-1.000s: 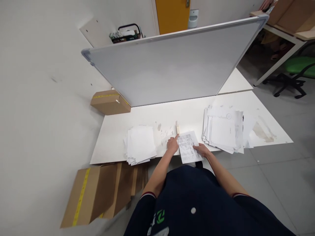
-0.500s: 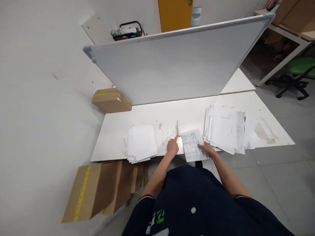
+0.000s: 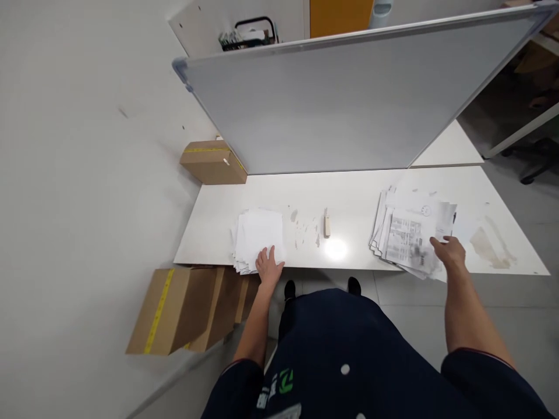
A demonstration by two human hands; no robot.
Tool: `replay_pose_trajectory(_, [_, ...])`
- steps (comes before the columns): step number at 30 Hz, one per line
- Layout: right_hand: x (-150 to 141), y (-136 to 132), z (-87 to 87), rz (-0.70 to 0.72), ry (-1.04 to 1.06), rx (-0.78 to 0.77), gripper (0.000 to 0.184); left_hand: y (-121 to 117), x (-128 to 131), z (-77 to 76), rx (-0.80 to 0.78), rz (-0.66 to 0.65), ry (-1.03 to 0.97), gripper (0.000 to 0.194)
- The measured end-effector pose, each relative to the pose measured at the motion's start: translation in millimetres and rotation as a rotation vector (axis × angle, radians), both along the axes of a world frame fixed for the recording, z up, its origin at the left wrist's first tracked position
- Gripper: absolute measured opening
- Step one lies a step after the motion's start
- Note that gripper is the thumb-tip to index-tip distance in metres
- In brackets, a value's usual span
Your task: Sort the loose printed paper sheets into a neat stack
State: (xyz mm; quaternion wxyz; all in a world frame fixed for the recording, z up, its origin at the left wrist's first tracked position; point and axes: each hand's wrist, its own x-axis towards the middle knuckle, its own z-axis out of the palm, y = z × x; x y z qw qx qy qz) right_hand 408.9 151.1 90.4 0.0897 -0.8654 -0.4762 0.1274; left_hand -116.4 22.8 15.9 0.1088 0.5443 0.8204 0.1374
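Observation:
A stack of blank-faced white paper (image 3: 259, 230) lies on the left part of the table, slightly over its front edge. My left hand (image 3: 269, 266) rests at the stack's lower right corner, fingers spread. On the right, a printed sheet (image 3: 402, 240) tops an untidy pile of papers (image 3: 399, 201). My right hand (image 3: 450, 251) is over that pile's right side, just beside the printed sheet, fingers apart and gripping nothing that I can see. Between the two piles lies a small beige block-like object (image 3: 326, 226), with neither hand on it.
A large whiteboard (image 3: 314, 110) stands along the back of the white table (image 3: 349, 198). One cardboard box (image 3: 213, 163) sits at the table's back left corner. More cardboard boxes (image 3: 174, 308) stand below on the left, by the wall.
The printed sheet has moved right onto the right pile and out of my right hand's grip. My left hand has gone from the beige object to the left stack.

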Motion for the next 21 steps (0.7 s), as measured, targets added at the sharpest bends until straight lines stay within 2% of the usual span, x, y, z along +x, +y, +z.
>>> replay_pose_trajectory(2, [-16,2,-2.4,-0.006,0.065,-0.040,0.042,0,-1,1.0,-0.007,-0.039,0.002,0.059])
replay_pose_trajectory(5, [-62,-2,-14.4,0.086,0.192,-0.075,0.042,3,-2,5.9,0.034,-0.016,-0.110,0.050])
replay_pose_trajectory(9, [-139,-20,-30.8,0.302,0.394,-0.116,0.039,8,-7,17.9,0.208,0.168,-0.510,0.022])
replay_pose_trajectory(11, [-175,-31,-34.6,0.421,0.510,-0.142,0.037,9,-10,24.4,0.279,0.270,-0.621,0.008])
replay_pose_trajectory(15, [-235,-52,-36.3,0.619,0.763,-0.227,0.032,12,-11,38.0,0.376,0.455,-0.703,0.026])
replay_pose_trajectory(18, [-271,-62,-35.9,0.686,0.951,-0.351,0.033,18,-4,52.3,0.433,0.554,-0.816,0.029])
replay_pose_trajectory(19, [-281,-64,-35.1,0.697,1.015,-0.402,0.038,20,0,58.3,0.457,0.582,-0.907,0.025])
replay_pose_trajectory(21, [-299,-66,-32.2,0.711,1.132,-0.502,0.051,23,9,70.9,0.531,0.653,-1.212,0.013])
